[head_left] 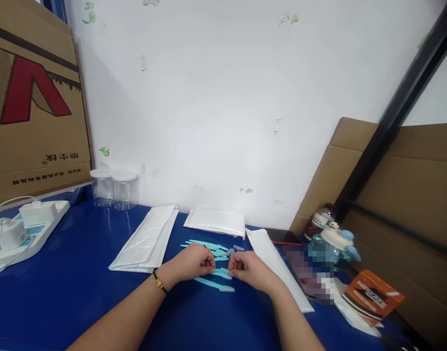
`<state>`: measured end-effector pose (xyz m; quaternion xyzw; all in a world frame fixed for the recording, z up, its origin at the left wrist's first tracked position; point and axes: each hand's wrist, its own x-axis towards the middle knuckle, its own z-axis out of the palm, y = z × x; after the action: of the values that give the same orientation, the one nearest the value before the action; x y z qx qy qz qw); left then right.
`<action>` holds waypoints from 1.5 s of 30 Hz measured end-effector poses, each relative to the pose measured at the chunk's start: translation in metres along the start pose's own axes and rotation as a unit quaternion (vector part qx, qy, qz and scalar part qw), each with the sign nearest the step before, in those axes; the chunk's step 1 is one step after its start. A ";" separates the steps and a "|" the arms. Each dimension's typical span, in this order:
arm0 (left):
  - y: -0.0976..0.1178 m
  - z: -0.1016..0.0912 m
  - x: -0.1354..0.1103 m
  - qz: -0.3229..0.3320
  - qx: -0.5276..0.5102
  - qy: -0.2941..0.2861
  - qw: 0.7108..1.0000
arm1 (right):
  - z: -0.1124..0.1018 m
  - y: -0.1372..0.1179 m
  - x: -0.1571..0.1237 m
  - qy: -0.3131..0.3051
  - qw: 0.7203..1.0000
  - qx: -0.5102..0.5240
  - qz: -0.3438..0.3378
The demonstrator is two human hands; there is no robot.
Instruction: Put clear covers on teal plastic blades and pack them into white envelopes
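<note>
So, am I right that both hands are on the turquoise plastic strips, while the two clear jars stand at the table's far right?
Not quite: the head view shows the two clear jars at the far left of the table. The left hand and right hand are indeed on the turquoise plastic strips.

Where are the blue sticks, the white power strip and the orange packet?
blue sticks (214, 284): head view, middle of the long front one.
white power strip (49, 222): head view, its flat top, at the left.
orange packet (377, 295): head view, its front face.
</note>
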<state>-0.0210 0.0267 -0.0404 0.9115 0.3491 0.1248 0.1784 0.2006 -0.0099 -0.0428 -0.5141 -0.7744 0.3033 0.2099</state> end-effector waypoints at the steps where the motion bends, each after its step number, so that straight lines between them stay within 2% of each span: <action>1: 0.000 0.000 0.000 0.000 -0.006 -0.002 1.000 | -0.002 0.002 0.000 -0.002 1.000 0.000 0.002; 3: -0.003 -0.001 0.000 -0.006 -0.006 0.012 1.000 | -0.009 0.007 0.000 0.036 0.999 -0.017 0.012; 6: -0.009 -0.001 0.002 -0.025 0.036 0.053 0.998 | -0.021 0.022 0.000 0.143 0.985 -0.080 0.051; 8: -0.015 0.000 0.003 -0.045 0.071 0.075 0.994 | -0.025 0.031 0.001 0.174 0.975 -0.116 0.079; 11: -0.020 0.001 0.003 -0.067 0.089 0.080 0.991 | -0.024 0.040 0.002 0.161 0.973 -0.136 0.098; 16: -0.018 0.001 0.002 -0.077 0.084 0.055 0.992 | -0.011 0.041 0.007 0.124 0.978 -0.147 0.082; 23: -0.014 0.000 0.002 -0.086 0.074 0.044 0.993 | -0.005 0.045 0.009 0.089 0.985 -0.107 0.099; 27: -0.013 -0.001 0.001 -0.085 0.072 0.040 0.993 | -0.006 0.040 0.007 0.080 0.988 -0.090 0.097; 33: -0.014 0.000 0.002 -0.073 0.068 0.049 0.994 | -0.006 0.031 0.005 0.077 0.994 -0.045 0.058; 45: -0.015 0.001 0.003 -0.066 0.056 0.059 0.994 | -0.003 0.016 0.004 0.047 0.998 -0.015 0.040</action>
<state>-0.0279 0.0388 -0.0473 0.8859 0.4253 0.1464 0.1137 0.2116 -0.0009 -0.0519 -0.5616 -0.7468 0.2756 0.2256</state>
